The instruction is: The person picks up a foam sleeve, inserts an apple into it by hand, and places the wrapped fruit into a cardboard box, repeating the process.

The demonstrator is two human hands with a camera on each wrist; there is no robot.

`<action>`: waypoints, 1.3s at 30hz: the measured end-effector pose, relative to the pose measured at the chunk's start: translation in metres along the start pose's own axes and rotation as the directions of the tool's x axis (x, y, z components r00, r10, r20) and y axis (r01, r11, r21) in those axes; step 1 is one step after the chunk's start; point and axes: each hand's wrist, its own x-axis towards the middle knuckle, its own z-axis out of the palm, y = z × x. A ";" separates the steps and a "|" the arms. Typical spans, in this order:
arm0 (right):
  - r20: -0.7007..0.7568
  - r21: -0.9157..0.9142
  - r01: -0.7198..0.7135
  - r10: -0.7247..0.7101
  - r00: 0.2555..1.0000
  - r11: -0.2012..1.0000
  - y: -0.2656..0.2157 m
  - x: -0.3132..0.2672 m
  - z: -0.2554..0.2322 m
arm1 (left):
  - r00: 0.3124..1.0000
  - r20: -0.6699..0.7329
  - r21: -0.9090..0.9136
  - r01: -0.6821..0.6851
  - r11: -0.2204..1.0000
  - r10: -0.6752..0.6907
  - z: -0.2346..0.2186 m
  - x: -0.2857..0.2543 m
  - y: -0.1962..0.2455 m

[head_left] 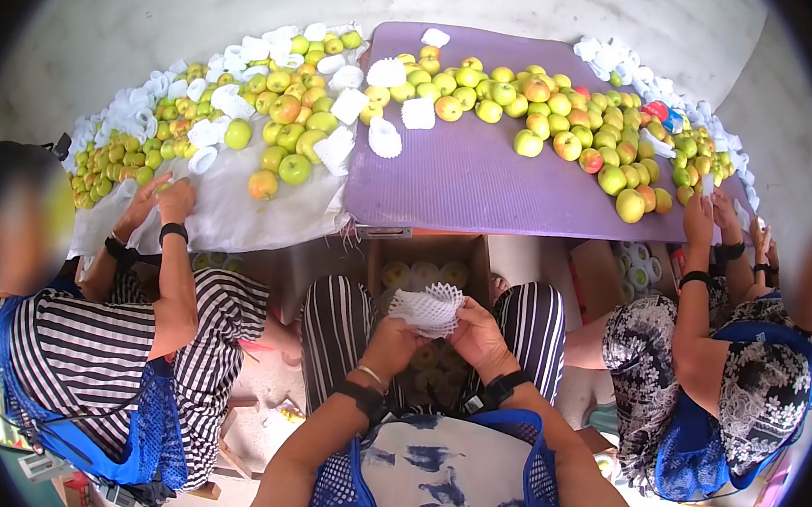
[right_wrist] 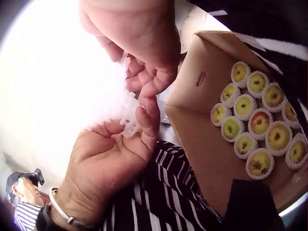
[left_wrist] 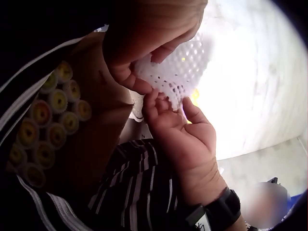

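Note:
Both hands hold a white foam fruit net (head_left: 428, 310) by its lower edge, over the lap. My left hand (head_left: 394, 346) pinches its left side and my right hand (head_left: 478, 338) its right side. In the left wrist view the mesh of the net (left_wrist: 180, 67) spreads upward from the fingertips, with the two hands nearly meeting at its edge. Glare washes out much of the net (right_wrist: 120, 103) in the right wrist view. Below the hands, between the knees, stands a cardboard box (right_wrist: 187, 130) with rows of apples (right_wrist: 260, 121) in foam nets.
Ahead, a purple mat (head_left: 450, 181) bears many loose apples (head_left: 529, 141) and a few foam nets (head_left: 418, 113). More apples and nets cover a white cloth (head_left: 238, 212) at left. People work on either side, one in a striped shirt (head_left: 84, 347) at left.

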 end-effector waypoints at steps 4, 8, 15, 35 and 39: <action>-0.042 -0.021 -0.003 0.002 0.999 1.000 -0.002 -0.001 0.002 | 0.993 0.005 -0.557 0.101 0.824 -0.119 0.009 0.002 0.011; -0.081 -0.032 0.050 -0.052 0.995 0.998 -0.002 -0.003 0.004 | 0.994 0.005 -0.582 0.091 0.808 -0.108 0.011 0.001 0.010; -0.091 -0.115 0.116 -0.127 0.988 0.986 0.004 -0.003 0.004 | 0.977 0.012 -0.519 0.187 0.834 -0.211 0.007 -0.002 0.008; -0.078 -0.482 -0.123 0.097 0.992 0.868 0.002 -0.010 0.005 | 0.979 -0.147 0.118 0.161 0.980 -0.143 0.020 -0.002 0.014; -0.041 -0.620 -0.188 0.208 0.977 0.762 0.009 -0.010 -0.003 | 0.971 -0.162 0.066 0.191 0.979 -0.178 0.008 0.000 0.008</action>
